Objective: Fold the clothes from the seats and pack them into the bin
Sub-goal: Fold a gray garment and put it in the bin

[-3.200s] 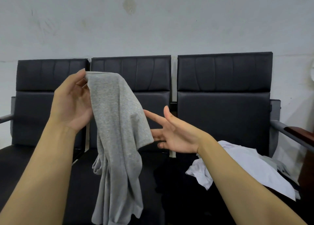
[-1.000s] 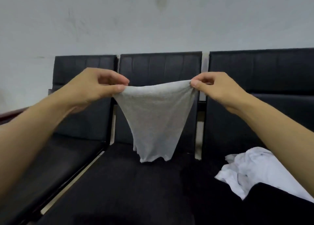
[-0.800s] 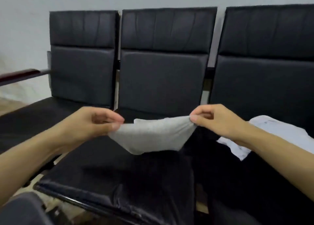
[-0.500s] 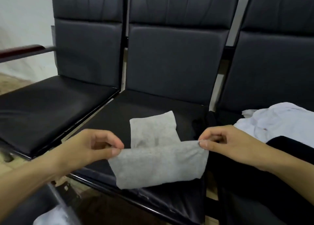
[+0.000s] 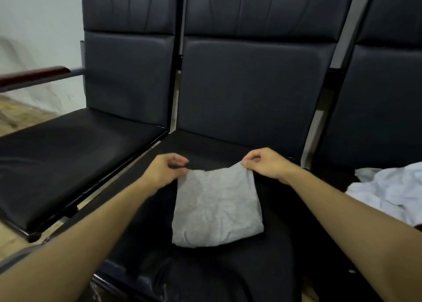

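Note:
A grey garment [image 5: 217, 207] lies folded into a rough square on the middle black seat [image 5: 205, 151]. My left hand [image 5: 163, 170] pinches its far left corner. My right hand [image 5: 266, 163] pinches its far right corner, lifted slightly off the seat. A crumpled white garment [image 5: 388, 193] lies on the right seat. A dark garment [image 5: 274, 267] lies over the front of the middle and right seats. The bin is not clearly in view.
The left seat [image 5: 68, 155] is bare black leather, with a dark red armrest [image 5: 34, 75] beyond it. Backrests stand close behind the seats. A grey object's edge [image 5: 16, 258] shows at the bottom left. Tan floor lies to the left.
Both hands lowered the grey garment from the air onto the middle seat and carried its held edge away from me, folding it over into a square. My view tilted down.

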Available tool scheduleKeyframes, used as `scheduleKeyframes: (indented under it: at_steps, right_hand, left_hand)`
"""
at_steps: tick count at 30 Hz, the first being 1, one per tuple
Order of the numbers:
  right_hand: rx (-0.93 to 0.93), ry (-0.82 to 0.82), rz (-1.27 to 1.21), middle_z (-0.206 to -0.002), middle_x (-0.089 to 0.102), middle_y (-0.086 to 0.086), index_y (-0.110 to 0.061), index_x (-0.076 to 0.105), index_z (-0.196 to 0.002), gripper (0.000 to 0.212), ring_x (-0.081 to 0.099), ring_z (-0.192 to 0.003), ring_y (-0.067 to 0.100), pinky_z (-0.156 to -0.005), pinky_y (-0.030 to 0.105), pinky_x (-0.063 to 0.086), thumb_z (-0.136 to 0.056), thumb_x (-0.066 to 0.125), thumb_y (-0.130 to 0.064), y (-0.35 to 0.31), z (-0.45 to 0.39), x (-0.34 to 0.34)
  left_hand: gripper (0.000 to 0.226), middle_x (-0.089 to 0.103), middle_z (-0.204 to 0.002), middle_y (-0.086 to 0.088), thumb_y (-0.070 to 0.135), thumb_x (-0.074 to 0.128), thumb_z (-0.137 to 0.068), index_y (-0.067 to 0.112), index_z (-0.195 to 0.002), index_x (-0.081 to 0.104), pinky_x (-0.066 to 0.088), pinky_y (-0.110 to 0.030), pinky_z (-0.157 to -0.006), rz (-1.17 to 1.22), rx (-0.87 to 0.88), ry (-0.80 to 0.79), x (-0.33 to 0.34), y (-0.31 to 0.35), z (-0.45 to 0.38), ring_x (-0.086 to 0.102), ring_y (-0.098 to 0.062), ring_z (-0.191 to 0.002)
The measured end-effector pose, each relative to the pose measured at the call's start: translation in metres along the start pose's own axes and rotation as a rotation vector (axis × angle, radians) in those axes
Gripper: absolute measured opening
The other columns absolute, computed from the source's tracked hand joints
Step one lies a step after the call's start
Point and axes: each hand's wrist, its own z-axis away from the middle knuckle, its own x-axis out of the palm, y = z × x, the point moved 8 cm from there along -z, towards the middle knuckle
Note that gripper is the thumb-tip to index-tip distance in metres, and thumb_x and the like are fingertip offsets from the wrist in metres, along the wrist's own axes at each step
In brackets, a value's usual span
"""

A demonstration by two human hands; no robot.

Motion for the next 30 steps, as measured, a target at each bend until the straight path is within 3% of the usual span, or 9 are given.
scheduleKeyframes:
  at_steps: [2,5,8,12,15,18,24,27,30]
  right_hand:
    - [-0.012,0.039,0.096,-0.112,0.072,-0.006,-0.025,0.074,-0.111,0.014,0.066,-0.106,0.012,-0.093,0.029,0.051,-0.102,0.064,-0.028,0.009,-0.009,0.008]
    - [-0.141,0.122,0.384,-0.131,0.057,0.0,-0.025,0.062,-0.132,0.027,0.054,-0.12,0.02,-0.102,0.037,0.048,-0.106,0.055,-0.03,-0.004,-0.004,0.006]
    - [-0.359,0.127,0.467,-0.124,0.052,-0.009,-0.031,0.062,-0.127,0.025,0.046,-0.118,0.016,-0.101,0.035,0.046,-0.104,0.055,-0.038,-0.03,0.035,0.005]
    - [-0.591,-0.187,0.506,-0.11,0.057,-0.025,-0.041,0.07,-0.114,0.039,0.043,-0.11,-0.001,-0.097,0.018,0.041,-0.09,0.057,-0.069,-0.036,0.102,0.036]
    - [-0.585,-0.356,0.552,-0.12,0.057,-0.03,-0.043,0.068,-0.129,0.062,0.04,-0.119,-0.004,-0.105,0.015,0.036,-0.082,0.058,-0.082,-0.01,0.128,0.06]
    - [-0.571,-0.305,0.611,-0.126,0.055,-0.032,-0.046,0.061,-0.136,0.059,0.039,-0.119,-0.002,-0.109,0.019,0.034,-0.085,0.057,-0.076,0.007,0.132,0.066]
    - [-0.597,-0.143,0.57,-0.098,0.065,-0.024,-0.041,0.071,-0.105,0.016,0.048,-0.107,-0.004,-0.094,0.026,0.045,-0.099,0.058,-0.049,-0.01,0.129,0.049]
    - [-0.508,-0.181,0.378,-0.087,0.066,-0.015,-0.039,0.072,-0.097,0.01,0.061,-0.093,0.003,-0.083,0.027,0.05,-0.099,0.064,-0.044,-0.027,0.126,0.026]
    - [-0.464,-0.211,0.269,-0.083,0.072,-0.013,-0.038,0.07,-0.088,0.013,0.069,-0.081,0.01,-0.078,0.034,0.056,-0.1,0.065,-0.039,-0.036,0.106,0.012]
  left_hand:
    - [0.021,0.07,-0.109,0.01,0.013,0.071,-0.098,0.025,-0.115,0.071,0.055,-0.024,-0.096,-0.161,0.032,0.047,0.004,-0.007,0.001,0.064,-0.003,-0.098]
    - [0.019,0.068,-0.114,0.018,0.021,0.067,-0.1,0.033,-0.115,0.07,0.051,-0.006,-0.081,-0.274,0.199,0.003,0.0,0.005,0.026,0.066,0.003,-0.099]
    - [0.019,0.066,-0.117,0.021,0.034,0.07,-0.097,0.04,-0.115,0.07,0.053,-0.018,-0.092,-0.369,0.459,-0.137,0.003,0.027,0.074,0.067,-0.005,-0.107]
    - [0.037,0.06,-0.129,0.03,0.063,0.063,-0.094,0.045,-0.126,0.065,0.037,-0.024,-0.108,-0.484,0.585,-0.465,0.027,0.017,0.128,0.055,0.004,-0.123]
    - [0.05,0.051,-0.139,0.036,0.071,0.059,-0.092,0.054,-0.138,0.051,0.018,-0.028,-0.117,-0.622,0.515,-0.576,0.038,-0.01,0.137,0.049,0.009,-0.125]
    - [0.045,0.059,-0.126,0.031,0.065,0.061,-0.095,0.052,-0.137,0.053,0.019,-0.028,-0.116,-0.646,0.509,-0.53,0.039,-0.008,0.133,0.054,0.005,-0.11]
    - [0.033,0.056,-0.084,0.036,0.031,0.059,-0.1,0.045,-0.13,0.063,0.037,-0.02,-0.099,-0.651,0.594,-0.439,0.035,0.011,0.132,0.058,0.0,-0.078]
    - [0.024,0.071,-0.085,0.021,0.024,0.065,-0.095,0.04,-0.113,0.07,0.047,-0.013,-0.073,-0.446,0.495,-0.441,0.013,0.02,0.129,0.068,-0.001,-0.075]
    - [0.021,0.077,-0.096,0.015,0.015,0.066,-0.097,0.03,-0.109,0.074,0.056,-0.02,-0.081,-0.308,0.413,-0.465,0.0,0.032,0.114,0.074,-0.006,-0.09]
